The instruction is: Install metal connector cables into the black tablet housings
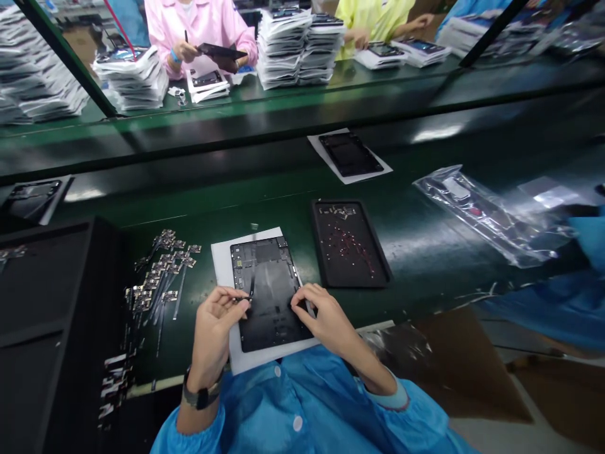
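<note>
A black tablet housing (pixel 269 325) lies open side up on a white sheet (pixel 221 260) in front of me. At its left edge my left hand (pixel 212 325) is closed in a pinch on a small part with a dark ribbon cable (pixel 253 282), which reaches up over the housing. My right hand (pixel 328 318) has thumb and forefinger pinched together at the housing's right edge; what they hold, if anything, is too small to tell. Left of the housing lies a loose pile of small circuit boards with ribbon cables (pixel 158 277).
A black tray (pixel 339 275) with small red-wired parts stands right of the housing. Behind it another housing (pixel 352 154) lies on white paper. A clear plastic bag (pixel 491 214) is at the right, a black bin (pixel 70 302) at the left. Co-workers sit across, among stacks (pixel 286 50).
</note>
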A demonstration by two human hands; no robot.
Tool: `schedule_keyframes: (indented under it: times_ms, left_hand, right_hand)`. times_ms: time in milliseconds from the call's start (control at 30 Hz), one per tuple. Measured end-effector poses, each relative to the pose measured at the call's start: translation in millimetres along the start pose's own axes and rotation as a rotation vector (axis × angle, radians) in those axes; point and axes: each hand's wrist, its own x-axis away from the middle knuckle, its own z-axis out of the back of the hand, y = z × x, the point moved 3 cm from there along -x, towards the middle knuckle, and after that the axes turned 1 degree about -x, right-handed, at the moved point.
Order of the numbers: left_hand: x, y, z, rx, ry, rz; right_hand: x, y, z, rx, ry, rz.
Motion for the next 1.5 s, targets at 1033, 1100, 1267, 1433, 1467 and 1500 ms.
schedule_keyframes:
  times_ms: [1033,1100,1267,1433,1467,1500]
  left_hand:
    - [-2,-39,-38.3,-0.293,-0.269,0.293]
    - [-2,-39,-38.1,-0.307,-0.262,0.295]
    - [-1,-40,-37.9,-0.322,-0.259,0.305]
    - [-2,-38,-35.9,-0.344,-0.283,0.314]
    - [-2,-37,-35.6,-0.342,-0.299,0.320]
    - [-2,-36,-35.3,-0.339,-0.316,0.326]
  right_hand:
    - [2,-4,8,-0.161,-0.211,-0.032]
    - [2,-6,8,-0.111,-0.217,-0.065]
    - [1,-10,7,-0.054,-0.229,-0.123]
    - [2,-5,7,-0.102,-0.236,-0.103]
    - [3,-4,7,-0.122,-0.239,-0.083]
    - [2,-3,7,-0.145,-0.242,-0.057]
